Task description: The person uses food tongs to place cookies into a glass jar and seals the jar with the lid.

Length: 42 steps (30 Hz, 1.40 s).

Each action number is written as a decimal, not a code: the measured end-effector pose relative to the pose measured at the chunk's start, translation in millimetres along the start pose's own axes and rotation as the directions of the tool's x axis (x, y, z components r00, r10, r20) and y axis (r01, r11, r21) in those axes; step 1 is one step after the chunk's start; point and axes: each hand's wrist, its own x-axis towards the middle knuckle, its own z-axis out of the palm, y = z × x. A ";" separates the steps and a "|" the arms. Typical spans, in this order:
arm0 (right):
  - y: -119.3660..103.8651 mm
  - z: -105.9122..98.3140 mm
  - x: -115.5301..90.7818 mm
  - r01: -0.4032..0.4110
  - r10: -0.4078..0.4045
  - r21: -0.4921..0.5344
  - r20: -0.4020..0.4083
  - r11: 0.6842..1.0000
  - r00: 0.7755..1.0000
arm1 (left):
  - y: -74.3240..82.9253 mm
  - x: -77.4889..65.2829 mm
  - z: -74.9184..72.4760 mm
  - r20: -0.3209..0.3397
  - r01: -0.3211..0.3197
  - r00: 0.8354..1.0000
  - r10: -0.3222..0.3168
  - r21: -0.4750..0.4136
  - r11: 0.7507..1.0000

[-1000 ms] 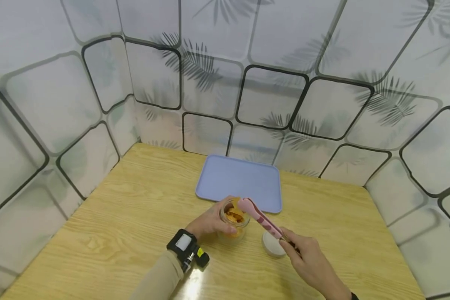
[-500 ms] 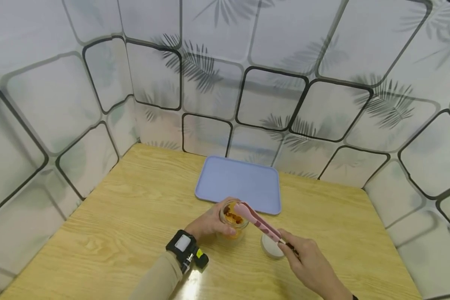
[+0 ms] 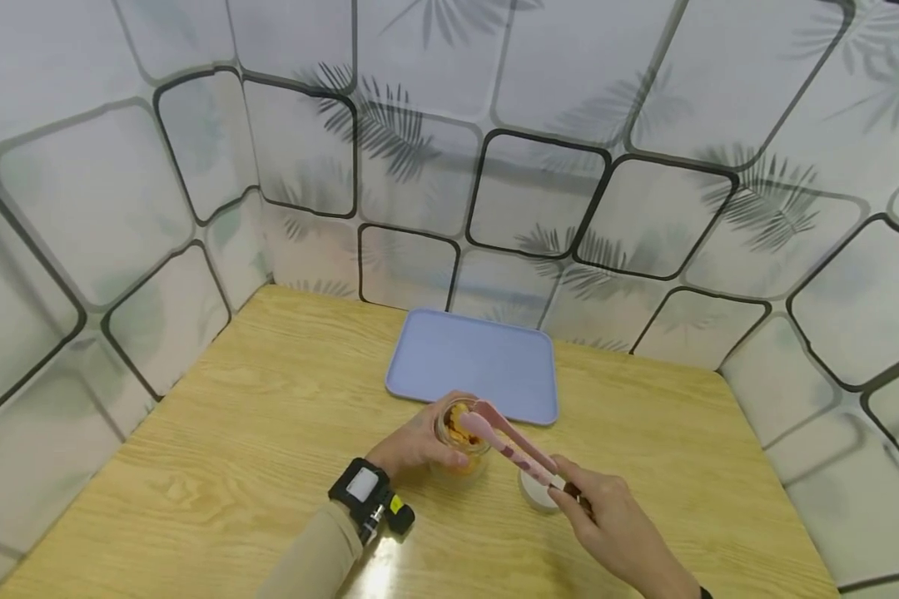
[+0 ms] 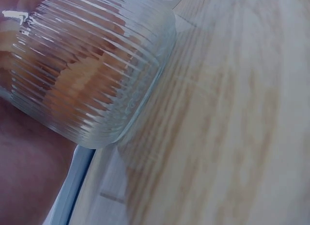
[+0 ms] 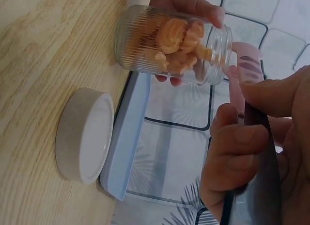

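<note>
My left hand point(image 3: 418, 441) grips a clear glass jar point(image 3: 449, 477) of orange, ridged snack pieces point(image 5: 172, 36). In the left wrist view, the ribbed side of the jar fills the upper left. Pink tongs point(image 3: 520, 456) with darker patches are held by their dark handle in my right hand point(image 3: 613, 520). The tongs' arms stand apart, their tips at the jar's uncovered mouth; whether a piece lies between them is hard to tell. Beneath the tongs lies a round white lid point(image 5: 80, 135), partly hidden by them in the head view.
A blue tray point(image 3: 472, 353) lies behind the jar, near the back wall. Wood-grain table point(image 3: 270, 399) surrounds everything. Patterned curtain-like sheeting point(image 3: 412, 191) rises at the back and both sides. A black device point(image 3: 363, 487) is strapped on my left wrist.
The tongs' tips have lowered slightly toward the jar's mouth and their arms have spread apart. An orange piece seen at the tips earlier no longer stands out there. The left hand keeps its grip.
</note>
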 end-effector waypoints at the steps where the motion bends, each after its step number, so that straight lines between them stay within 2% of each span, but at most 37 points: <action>1: 0.3 0.2 -0.3 -0.004 0.004 0.012 0.009 1.000 1.000 | 0.2 -0.1 -0.2 -0.005 0.000 1.000 0.000 0.004 1.000; 6: 4.2 -1.9 -4.1 0.007 -0.015 0.131 0.061 0.991 0.998 | 1.5 0.4 0.7 -0.009 -0.011 1.000 0.011 0.019 1.000; 9: 6.7 -3.5 -4.4 0.029 -0.041 0.179 0.063 0.983 0.997 | 1.4 0.4 0.9 -0.010 -0.004 1.000 0.004 0.023 1.000; 12: 5.6 -4.0 -0.6 0.021 -0.029 0.160 0.049 0.987 0.998 | 1.4 -0.1 0.2 -0.006 0.006 1.000 -0.006 0.006 1.000; 17: -4.1 -5.6 12.4 -0.102 0.096 0.058 0.101 0.993 0.990 | 0.6 -0.2 -1.9 -0.007 0.005 1.000 -0.005 0.004 1.000; 19: -8.6 -6.3 17.8 -0.115 0.112 0.017 0.137 0.993 0.984 | -1.2 2.3 -1.7 0.021 -0.042 0.999 0.043 -0.029 0.999; 21: -12.3 -6.4 22.2 -0.103 0.103 -0.009 0.160 0.995 0.982 | 0.7 7.8 1.0 0.086 -0.146 0.985 0.148 -0.030 0.989; 24: -15.6 -6.9 24.5 -0.070 0.071 -0.016 0.182 0.997 0.981 | -0.8 11.7 2.7 0.152 -0.241 0.956 0.250 -0.074 0.968; 25: -16.2 -7.2 24.3 -0.066 0.067 -0.014 0.187 0.998 0.980 | -0.4 11.7 3.1 0.151 -0.251 0.954 0.258 -0.062 0.966; 26: -16.4 -7.8 23.8 -0.058 0.058 -0.004 0.193 0.998 0.979 | 0.5 9.9 2.9 0.129 -0.231 0.964 0.234 -0.037 0.972; 27: -16.3 -8.6 23.1 -0.064 0.061 0.009 0.205 0.998 0.977 | -2.0 6.3 1.0 0.084 -0.182 0.979 0.185 -0.038 0.983; 31: -14.6 -12.8 19.5 -0.081 0.062 0.070 0.236 0.994 0.970 | 0.8 1.1 1.0 0.005 -0.072 0.997 0.072 -0.026 0.997; 36: -11.4 -14.7 18.4 -0.124 0.098 0.122 0.204 0.985 0.974 | 0.2 -0.7 -0.2 0.008 -0.024 1.000 0.024 -0.044 0.999; 40: -10.1 -11.2 18.3 -0.086 0.075 0.123 0.090 0.989 0.993 | 1.8 -0.6 0.4 0.002 -0.012 1.000 0.012 -0.029 1.000; 42: -8.9 -9.8 17.3 -0.069 0.066 0.103 0.030 0.992 0.997 | 1.6 0.1 0.9 -0.003 -0.031 1.000 0.031 -0.014 0.999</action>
